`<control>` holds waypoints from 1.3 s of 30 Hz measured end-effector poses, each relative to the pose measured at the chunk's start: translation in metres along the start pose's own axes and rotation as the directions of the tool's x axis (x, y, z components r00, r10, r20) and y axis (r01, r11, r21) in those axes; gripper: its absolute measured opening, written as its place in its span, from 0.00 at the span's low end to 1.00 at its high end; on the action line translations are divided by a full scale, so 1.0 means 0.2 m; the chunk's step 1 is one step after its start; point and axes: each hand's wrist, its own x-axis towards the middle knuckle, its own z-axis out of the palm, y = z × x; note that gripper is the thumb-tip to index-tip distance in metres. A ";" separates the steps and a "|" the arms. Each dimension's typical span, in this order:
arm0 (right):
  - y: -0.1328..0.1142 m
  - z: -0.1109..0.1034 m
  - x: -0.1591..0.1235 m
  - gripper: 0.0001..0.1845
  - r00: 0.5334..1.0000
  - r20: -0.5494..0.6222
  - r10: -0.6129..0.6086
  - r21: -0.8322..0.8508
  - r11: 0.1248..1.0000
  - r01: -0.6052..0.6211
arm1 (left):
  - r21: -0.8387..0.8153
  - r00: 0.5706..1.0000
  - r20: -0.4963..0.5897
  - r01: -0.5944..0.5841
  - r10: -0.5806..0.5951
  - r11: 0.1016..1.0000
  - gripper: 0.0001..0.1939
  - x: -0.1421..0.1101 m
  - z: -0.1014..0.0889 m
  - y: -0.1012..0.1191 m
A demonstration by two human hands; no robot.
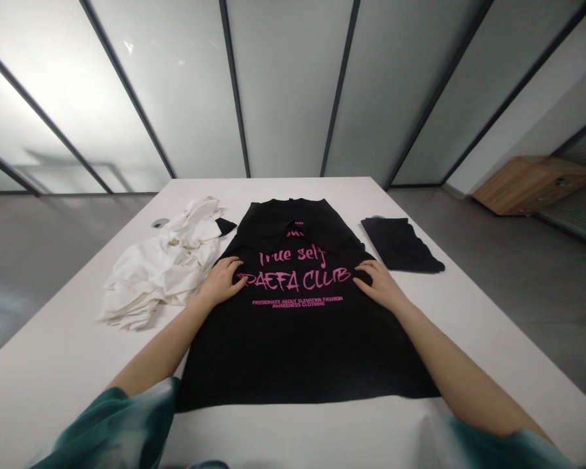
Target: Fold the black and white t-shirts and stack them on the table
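Observation:
A black T-shirt (303,352) with pink lettering lies spread on the white table, its hem towards me and its sides running narrower at the far end. On its left edge, beside the large lettering, rests my left hand (222,280), fingers stretched out and a little apart. My right hand (378,283) lies on the opposite edge at about the same height, fingers also extended over the cloth. Both palms face down, and neither hand visibly grips the fabric. Some wrinkles cross the upper part of the shirt.
A crumpled heap of white cloth (161,267) lies left of the shirt, with a small dark piece (225,226) at its edge. To the right is a folded black garment (400,244). Beyond the white table (273,187) stand frosted glass panels; a wooden cabinet (527,185) is far right.

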 end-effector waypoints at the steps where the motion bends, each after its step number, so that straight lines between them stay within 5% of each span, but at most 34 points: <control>1: -0.01 -0.02 0.00 0.13 1.000 0.011 0.006 -0.020 1.000 -0.005 | 0.024 1.000 -0.005 -0.003 0.003 1.000 0.19 0.00 -0.01 0.01; 6: -0.06 -0.16 -0.06 0.14 0.971 0.234 0.039 -0.086 0.996 -0.019 | 0.087 0.982 0.188 -0.036 0.019 0.996 0.14 -0.09 -0.12 0.04; 9: -0.04 -0.25 -0.21 0.17 0.966 0.235 0.111 -0.143 0.987 -0.078 | 0.103 0.958 0.274 0.064 -0.090 0.993 0.15 -0.23 -0.18 0.01; 12: -0.02 -0.31 -0.42 0.19 0.954 0.113 0.279 -0.196 0.947 -0.254 | 0.128 0.953 0.197 0.208 -0.231 0.970 0.20 -0.41 -0.22 -0.02; 15: -0.04 -0.32 -0.63 0.26 0.893 0.063 0.446 -0.170 0.886 -0.431 | 0.120 0.932 0.098 0.337 -0.349 0.934 0.28 -0.57 -0.23 -0.01; 22: -0.21 -0.29 -0.81 0.18 0.895 0.181 0.409 0.119 0.894 -0.432 | -0.188 0.946 0.149 0.312 -0.287 0.931 0.15 -0.71 -0.19 0.16; 24: -0.23 -0.30 -0.79 0.16 0.859 0.201 0.471 0.280 0.813 -0.511 | -0.315 0.894 0.216 0.445 -0.393 0.838 0.16 -0.70 -0.22 0.18; 26: -0.22 -0.33 -0.77 0.17 0.819 0.175 0.547 0.435 0.703 -0.563 | -0.471 0.808 0.352 0.588 -0.471 0.657 0.23 -0.69 -0.27 0.18; 28: -0.20 -0.36 -0.76 0.22 0.795 0.119 0.594 0.539 0.634 -0.555 | -0.623 0.767 0.456 0.637 -0.451 0.454 0.34 -0.70 -0.32 0.16; 30: -0.18 -0.38 -0.77 0.22 0.785 0.084 0.614 0.594 0.602 -0.534 | -0.736 0.789 0.484 0.601 -0.378 0.312 0.40 -0.73 -0.36 0.13; 32: -0.15 -0.40 -0.80 0.15 0.784 0.098 0.613 0.686 0.528 -0.500 | -0.810 0.829 0.462 0.539 -0.317 0.230 0.36 -0.79 -0.38 0.10; 36: -0.16 -0.39 -0.83 0.16 0.822 0.084 0.563 0.921 0.270 -0.279 | -0.931 0.874 0.328 0.363 -0.359 0.033 0.26 -0.89 -0.34 0.05; 39: -0.19 -0.38 -0.78 0.23 0.831 0.069 0.553 0.951 0.215 -0.222 | -0.963 0.892 0.224 0.265 -0.392 0.053 0.29 -0.86 -0.31 0.02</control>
